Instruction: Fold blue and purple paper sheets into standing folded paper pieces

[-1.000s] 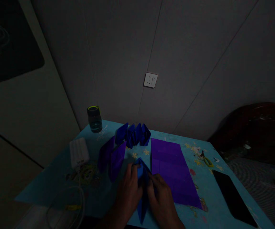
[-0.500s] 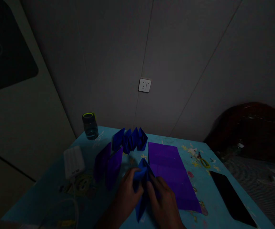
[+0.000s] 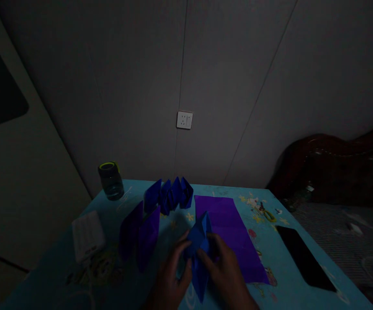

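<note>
A folded blue paper piece [image 3: 200, 234] with pointed ends is held between both hands, above the near part of the table. My left hand [image 3: 174, 269] grips its left side, thumb and fingers closed on the paper. On its right side, my right hand [image 3: 223, 267] pinches the paper near the middle fold. A flat purple paper sheet [image 3: 225, 215] with crease lines lies behind and to the right of my right hand. Purple folded paper pieces [image 3: 148, 237] stand to the left, and several blue folded pieces [image 3: 170, 196] stand in a row behind them.
A bottle [image 3: 111, 183] stands at the back left, with a white power bank [image 3: 88, 236] and its cable in front. Scissors [image 3: 267, 214] lie at the back right beside paper scraps, and a black phone [image 3: 304, 258] lies near the right edge of the blue patterned table [image 3: 286, 275].
The blue paper has turned in my hands, and its upper part now looks wider and flatter. My fingers have shifted along it. The camera view has swung slightly right.
</note>
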`<state>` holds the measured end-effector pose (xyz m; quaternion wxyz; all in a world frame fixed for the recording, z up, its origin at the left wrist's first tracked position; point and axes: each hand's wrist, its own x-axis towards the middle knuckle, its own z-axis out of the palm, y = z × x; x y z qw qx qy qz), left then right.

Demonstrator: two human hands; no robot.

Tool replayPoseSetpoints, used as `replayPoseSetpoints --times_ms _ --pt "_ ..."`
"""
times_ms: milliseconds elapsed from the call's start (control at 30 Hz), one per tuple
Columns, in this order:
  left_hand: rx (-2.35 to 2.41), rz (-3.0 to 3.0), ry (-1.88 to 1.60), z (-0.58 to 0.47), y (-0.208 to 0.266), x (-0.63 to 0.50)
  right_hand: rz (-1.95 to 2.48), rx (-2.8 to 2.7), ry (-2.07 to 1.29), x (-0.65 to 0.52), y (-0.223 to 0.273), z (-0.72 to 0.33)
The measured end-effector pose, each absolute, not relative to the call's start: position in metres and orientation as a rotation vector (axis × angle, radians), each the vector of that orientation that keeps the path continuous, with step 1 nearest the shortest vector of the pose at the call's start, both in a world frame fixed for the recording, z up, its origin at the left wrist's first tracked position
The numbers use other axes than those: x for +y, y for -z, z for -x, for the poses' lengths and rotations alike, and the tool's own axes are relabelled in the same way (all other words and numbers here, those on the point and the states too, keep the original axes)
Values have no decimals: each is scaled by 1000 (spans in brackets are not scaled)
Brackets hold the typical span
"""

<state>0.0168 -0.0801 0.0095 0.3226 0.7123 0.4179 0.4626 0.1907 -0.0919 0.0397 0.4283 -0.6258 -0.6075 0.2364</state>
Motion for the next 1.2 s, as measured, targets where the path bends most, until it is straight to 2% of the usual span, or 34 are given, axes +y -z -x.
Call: replayPoseSetpoints --times_ms 133,300,533,833,1200 --pt "1139 -1976 -1265 -28 -15 -80 1591 -1538 -490 -95 -27 -190" --pt "1238 -1755 -1301 -40 -6 -69 1636 -1590 -311 -96 -18 -195" --pt "1126 -1558 -1214 -29 -25 -69 1708 -1571 -543 -97 -37 -195" --pt "1236 -1489 -1173 -20 -35 -63 1528 -1604 -692 -103 -41 -200" --pt "1308 -1494 -1143 -18 -45 -61 1340 -1389 -673 -111 -30 -209"
